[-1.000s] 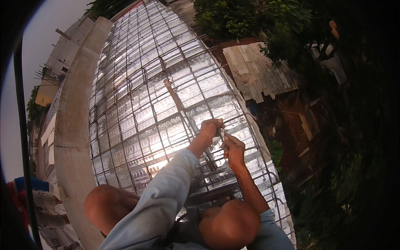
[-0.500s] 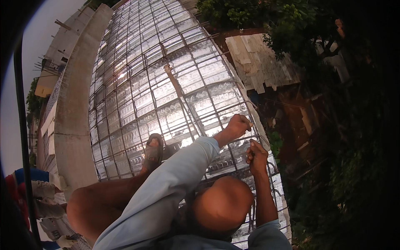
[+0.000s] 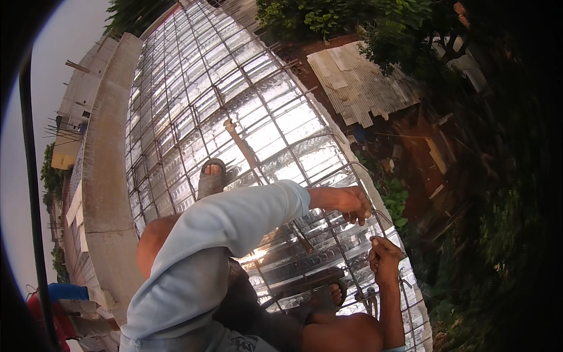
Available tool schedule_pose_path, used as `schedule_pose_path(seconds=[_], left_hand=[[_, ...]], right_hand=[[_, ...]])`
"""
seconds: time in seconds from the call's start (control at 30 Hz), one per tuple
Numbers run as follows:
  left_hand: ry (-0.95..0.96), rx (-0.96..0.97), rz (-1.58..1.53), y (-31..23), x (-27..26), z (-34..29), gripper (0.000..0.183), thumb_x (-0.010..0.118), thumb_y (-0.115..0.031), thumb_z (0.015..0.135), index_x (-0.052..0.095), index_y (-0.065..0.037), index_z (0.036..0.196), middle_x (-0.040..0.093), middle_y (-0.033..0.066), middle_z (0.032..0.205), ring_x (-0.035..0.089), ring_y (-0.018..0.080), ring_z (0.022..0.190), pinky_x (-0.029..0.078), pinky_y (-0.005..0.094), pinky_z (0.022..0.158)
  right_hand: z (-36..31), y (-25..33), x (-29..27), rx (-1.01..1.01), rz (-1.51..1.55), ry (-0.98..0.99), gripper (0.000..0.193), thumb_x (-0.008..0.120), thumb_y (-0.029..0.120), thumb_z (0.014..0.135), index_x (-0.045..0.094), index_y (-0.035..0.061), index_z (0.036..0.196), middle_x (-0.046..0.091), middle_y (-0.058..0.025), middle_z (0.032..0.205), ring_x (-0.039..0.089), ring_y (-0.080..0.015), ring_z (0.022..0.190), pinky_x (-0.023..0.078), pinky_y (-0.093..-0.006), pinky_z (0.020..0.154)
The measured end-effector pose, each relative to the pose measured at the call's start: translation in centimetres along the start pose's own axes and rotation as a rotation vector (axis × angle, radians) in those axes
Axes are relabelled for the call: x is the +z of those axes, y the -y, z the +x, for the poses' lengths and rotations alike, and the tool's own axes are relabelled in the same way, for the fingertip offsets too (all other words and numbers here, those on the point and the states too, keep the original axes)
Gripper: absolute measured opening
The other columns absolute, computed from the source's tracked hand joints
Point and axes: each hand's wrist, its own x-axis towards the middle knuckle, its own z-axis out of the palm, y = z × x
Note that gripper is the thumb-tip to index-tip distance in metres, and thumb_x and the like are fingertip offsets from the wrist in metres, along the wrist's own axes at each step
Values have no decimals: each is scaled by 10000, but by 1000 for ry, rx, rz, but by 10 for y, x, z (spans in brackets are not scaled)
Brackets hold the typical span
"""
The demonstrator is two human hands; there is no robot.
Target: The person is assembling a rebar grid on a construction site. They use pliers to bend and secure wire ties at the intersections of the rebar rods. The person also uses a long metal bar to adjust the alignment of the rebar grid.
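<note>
My left hand [image 3: 354,206] is over the right edge of the steel bar grid [image 3: 267,108], its fingers bent down beside a bent bar end [image 3: 375,205]. They look curled together; whatever they hold is too small to make out. Just below it, my right hand [image 3: 385,260] is closed with thumb and forefinger pinched, close to the same edge bars. Anything in that pinch is not distinguishable. A light blue sleeve [image 3: 234,211] covers my left arm, which reaches across my body.
Shiny ribbed metal sheeting [image 3: 287,141] lies under the bars, with a rusty strip [image 3: 241,142] on it. My sandalled feet [image 3: 212,179] stand among the bars. A concrete parapet [image 3: 102,176] runs along the left. Past the right edge, a corrugated roof [image 3: 358,82] and trees lie lower down.
The view has shifted and my body has leaned. Both hands have moved right and lower in the picture, and my left fingers now point downward. My second foot has come into view.
</note>
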Motion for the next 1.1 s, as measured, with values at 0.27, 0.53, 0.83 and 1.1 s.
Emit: schedule_pose_path(seconds=[0.27,0.53,0.83,1.1], left_hand=[[-185,-94,1176,-22,-216,-109,474,643,-369,909,606,-121,1311,672,139,1197,629,334,1144,494,459,970],[-750,-275,1148,14,-484,-206,437,538,-422,994,646,-75,1239,675,182,1198,641,345,1134,512,459,975],[-1248,231,1080,109,-530,-156,302,619,-301,952,737,-39,857,618,130,951,561,325,981,499,460,837],[-1472,448,800,143,-540,-138,206,715,-252,886,711,-55,827,607,90,968,538,296,940,411,434,873]], right_hand=[[-26,9,-27,-7,-468,-279,159,627,79,908,698,-58,947,554,-25,614,477,-94,549,374,-284,522],[-27,23,30,98,-500,-433,130,638,67,859,668,-51,814,547,-41,562,506,-115,468,384,-299,446],[-93,-38,22,-1,-1499,-284,167,603,192,941,660,36,929,658,-202,818,659,-392,850,520,-494,720],[-12,42,104,186,-1654,-346,207,563,217,966,651,36,919,662,-238,837,645,-447,820,513,-519,697]])
